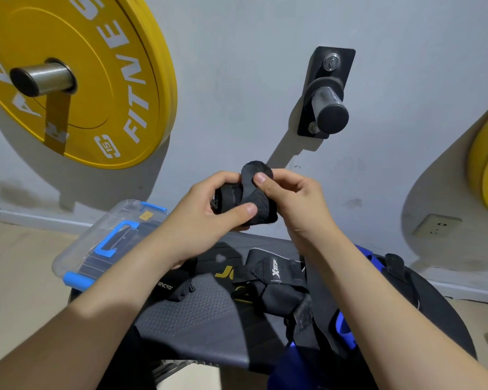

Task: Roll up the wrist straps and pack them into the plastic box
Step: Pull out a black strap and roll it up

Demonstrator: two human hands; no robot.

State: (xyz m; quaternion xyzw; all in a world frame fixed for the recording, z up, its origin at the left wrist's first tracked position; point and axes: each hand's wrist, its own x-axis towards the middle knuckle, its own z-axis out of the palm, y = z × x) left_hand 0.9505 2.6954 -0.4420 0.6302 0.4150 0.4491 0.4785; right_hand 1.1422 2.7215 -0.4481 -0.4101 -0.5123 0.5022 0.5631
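A black wrist strap (pixel 247 198), mostly rolled into a bundle, is held in the air between both hands above the bench. My left hand (pixel 206 212) grips the roll from the left with the thumb pressed on its front. My right hand (pixel 296 201) pinches the loose end flap at the top with thumb and fingers. More black straps (pixel 273 280) lie in a loose pile on the dark bench below. The clear plastic box (pixel 102 243) with blue handle and latches sits at the bench's left end, lid on.
The dark padded bench (pixel 197 313) carries the pile, a black pouch (pixel 172 288) and blue-trimmed gear (pixel 346 333). On the grey wall hang a yellow weight plate (pixel 96 80), a bare black peg (pixel 328 108) and another yellow plate (pixel 487 170). A wall socket (pixel 435 225) is at right.
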